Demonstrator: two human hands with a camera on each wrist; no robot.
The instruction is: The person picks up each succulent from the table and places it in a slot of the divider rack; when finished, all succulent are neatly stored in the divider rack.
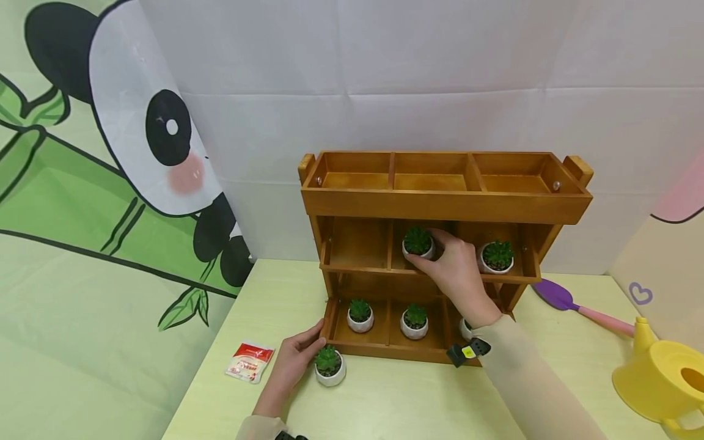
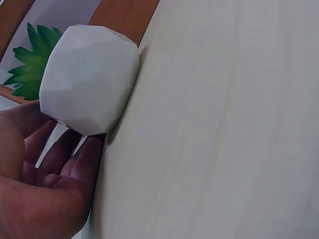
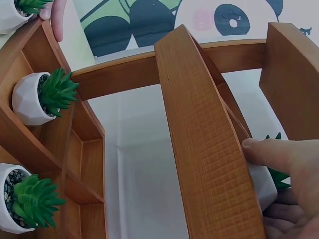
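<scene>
In the head view my right hand (image 1: 461, 275) pinches the white pot of a small green succulent (image 1: 418, 242) between thumb and fingers, at the middle compartment of the wooden shelf's (image 1: 445, 205) middle tier. In the right wrist view a tier board partly hides this pot (image 3: 262, 186). At the shelf's lower left corner, my left hand (image 1: 293, 362) touches the edge with relaxed fingers. Right beside that hand, another potted succulent (image 1: 330, 366) stands on the table; its faceted white pot (image 2: 89, 79) fills much of the left wrist view.
Another succulent (image 1: 497, 256) occupies the middle tier's right compartment. On the bottom tier stand succulents at left (image 1: 360, 315), centre (image 1: 414, 321) and right, the last mostly hidden by my arm. A red-white packet (image 1: 250, 362), purple-pink shovel (image 1: 583, 308) and yellow watering can (image 1: 660, 379) lie around.
</scene>
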